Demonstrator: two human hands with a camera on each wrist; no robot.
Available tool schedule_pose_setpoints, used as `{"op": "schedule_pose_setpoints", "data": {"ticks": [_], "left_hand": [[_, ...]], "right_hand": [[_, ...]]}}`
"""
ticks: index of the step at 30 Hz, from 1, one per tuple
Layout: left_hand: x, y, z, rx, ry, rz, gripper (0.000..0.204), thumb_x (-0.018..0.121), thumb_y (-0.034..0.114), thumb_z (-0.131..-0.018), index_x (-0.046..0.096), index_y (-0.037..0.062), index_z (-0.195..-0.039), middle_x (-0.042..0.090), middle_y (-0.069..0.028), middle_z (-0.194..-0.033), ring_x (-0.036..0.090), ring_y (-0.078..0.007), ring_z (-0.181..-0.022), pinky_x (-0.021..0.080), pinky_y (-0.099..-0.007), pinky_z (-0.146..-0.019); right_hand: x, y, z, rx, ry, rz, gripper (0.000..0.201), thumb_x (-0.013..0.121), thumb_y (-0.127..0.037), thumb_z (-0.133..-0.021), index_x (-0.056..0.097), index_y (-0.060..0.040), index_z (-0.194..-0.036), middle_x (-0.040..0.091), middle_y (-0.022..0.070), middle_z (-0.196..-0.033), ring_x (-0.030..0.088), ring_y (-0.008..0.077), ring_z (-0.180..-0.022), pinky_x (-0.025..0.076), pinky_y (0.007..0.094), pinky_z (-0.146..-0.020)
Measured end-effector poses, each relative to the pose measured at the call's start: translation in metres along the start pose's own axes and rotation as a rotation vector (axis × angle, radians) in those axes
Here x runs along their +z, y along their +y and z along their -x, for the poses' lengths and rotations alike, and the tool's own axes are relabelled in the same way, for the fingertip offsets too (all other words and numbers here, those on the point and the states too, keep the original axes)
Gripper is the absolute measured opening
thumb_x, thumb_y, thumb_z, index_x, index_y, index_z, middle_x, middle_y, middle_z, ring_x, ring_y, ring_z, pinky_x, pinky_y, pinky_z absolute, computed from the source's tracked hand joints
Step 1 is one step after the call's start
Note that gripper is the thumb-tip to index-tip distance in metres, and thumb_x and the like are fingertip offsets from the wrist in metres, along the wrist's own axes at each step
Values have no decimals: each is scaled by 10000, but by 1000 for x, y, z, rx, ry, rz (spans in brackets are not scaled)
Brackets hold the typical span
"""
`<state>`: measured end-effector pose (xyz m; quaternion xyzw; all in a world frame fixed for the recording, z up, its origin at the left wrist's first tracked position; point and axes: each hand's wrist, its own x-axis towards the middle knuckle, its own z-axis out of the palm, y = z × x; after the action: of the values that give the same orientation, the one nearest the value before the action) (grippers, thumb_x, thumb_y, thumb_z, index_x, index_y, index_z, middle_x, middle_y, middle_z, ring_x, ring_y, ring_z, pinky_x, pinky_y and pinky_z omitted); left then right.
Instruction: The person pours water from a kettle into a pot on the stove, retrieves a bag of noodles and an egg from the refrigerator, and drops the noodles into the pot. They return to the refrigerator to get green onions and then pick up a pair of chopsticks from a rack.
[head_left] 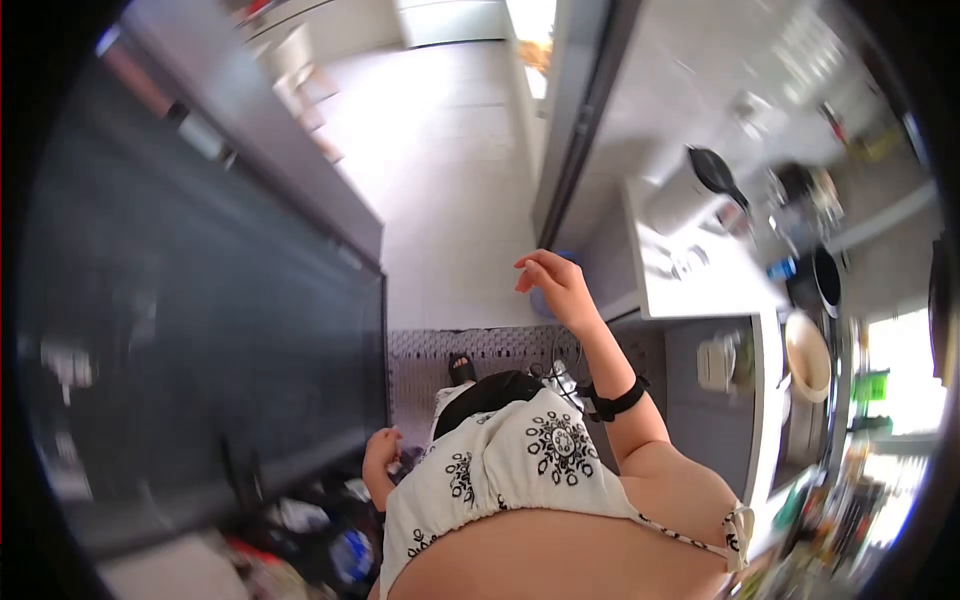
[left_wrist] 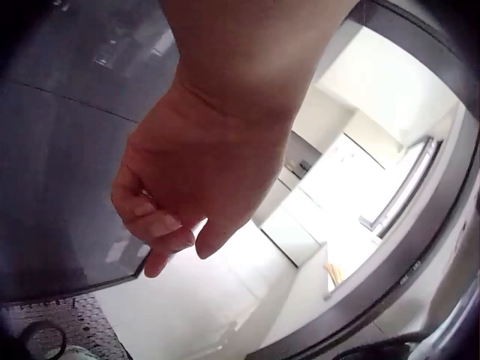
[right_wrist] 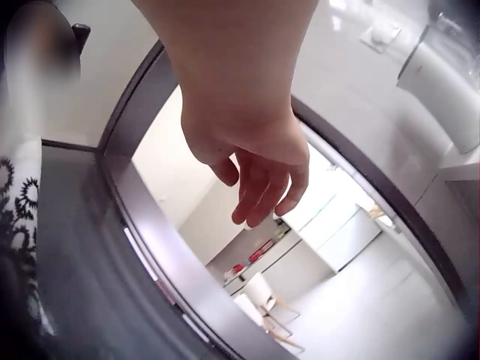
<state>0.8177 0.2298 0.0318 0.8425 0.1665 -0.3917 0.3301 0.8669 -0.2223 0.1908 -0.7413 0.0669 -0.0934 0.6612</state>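
Note:
My right hand is held out in front of the body toward a doorway, its fingers loosely bent with nothing in them. The right wrist view shows the same hand hanging relaxed, fingers pointing toward the room beyond the door frame. Low beside the body, my left hand is near the edge of a dark glossy door panel. In the left wrist view the left hand has loosely curled fingers and holds nothing; it overlaps the dark panel there.
On the right, a white counter carries a white jug with a black lid. A beige bowl sits farther along. A woven grey mat lies before the pale floor. Chairs stand in the room beyond.

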Motion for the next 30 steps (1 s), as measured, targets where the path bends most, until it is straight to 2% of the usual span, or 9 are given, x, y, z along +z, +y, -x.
{"op": "schedule_pose_setpoints", "data": {"ticks": [3, 5, 8, 12, 17, 22, 26, 28, 30], "left_hand": [[-43, 78, -47, -28, -73, -182, 351, 472, 332, -933, 640, 24, -918, 580, -100, -575, 576, -190, -488, 464, -330, -509], [-55, 133, -61, 195, -7, -406, 343, 478, 321, -927, 632, 16, -912, 589, -106, -575, 582, -188, -490, 467, -328, -526], [-53, 186, -113, 368, -103, -431, 336, 487, 311, -918, 622, 4, -905, 598, -105, -576, 590, -186, -497, 469, -330, -529], [-26, 255, -149, 456, -111, -571, 286, 490, 262, -908, 627, 11, -921, 572, -81, -549, 535, -140, -444, 426, -295, -444], [38, 294, -150, 481, -253, -442, 294, 499, 272, -919, 618, 8, -965, 598, -80, -593, 549, -144, -464, 443, -284, -470], [98, 318, -119, 383, -363, -546, 322, 471, 287, -930, 607, -1, -980, 631, -84, -618, 613, -169, -527, 484, -307, -528], [125, 301, -117, 338, -299, -519, 336, 494, 296, -908, 613, -10, -978, 657, -108, -658, 650, -215, -576, 509, -343, -568], [131, 304, -103, 325, -292, -564, 340, 494, 292, -908, 610, -15, -996, 663, -122, -679, 659, -230, -594, 515, -351, -574], [135, 307, -84, 200, -326, -450, 327, 494, 277, -914, 609, -18, -996, 664, -131, -694, 661, -227, -598, 519, -347, -564]], "right_hand": [[-26, -21, 4, 11, 275, 63, 191, 517, -113, -930, 611, 18, -1030, 663, 89, -803, 628, 141, -763, 490, 277, -713], [-59, -15, 19, 13, 453, 121, 187, 517, -108, -927, 611, 18, -1028, 664, 85, -810, 625, 139, -770, 488, 278, -717], [-99, -21, 59, 99, 782, 261, 176, 502, -65, -916, 610, 27, -1021, 661, 77, -810, 612, 128, -784, 477, 269, -734], [-174, -8, 101, -26, 1069, 207, 200, 478, -42, -928, 575, 36, -1084, 656, 63, -841, 607, 116, -801, 465, 252, -720], [-278, 16, 108, 55, 1221, 406, 247, 589, -99, -897, 560, -25, -1130, 666, 65, -909, 621, 128, -850, 479, 254, -744], [-387, 75, 61, 95, 960, 572, 610, 762, -180, -737, 460, -70, -1256, 577, 130, -1222, 578, 254, -1095, 483, 375, -873], [-444, 113, 14, 238, 708, 640, 632, 810, -210, -670, 515, -39, -1202, 630, 154, -1120, 600, 281, -1048, 477, 358, -875], [-459, 131, -13, 127, 604, 341, 336, 768, -144, -717, 625, -7, -988, 681, 72, -911, 655, 151, -864, 507, 293, -771], [-472, 142, -27, 255, 546, 214, 170, 734, -87, -722, 641, -8, -841, 657, 27, -742, 629, 100, -670, 488, 248, -613]]}}
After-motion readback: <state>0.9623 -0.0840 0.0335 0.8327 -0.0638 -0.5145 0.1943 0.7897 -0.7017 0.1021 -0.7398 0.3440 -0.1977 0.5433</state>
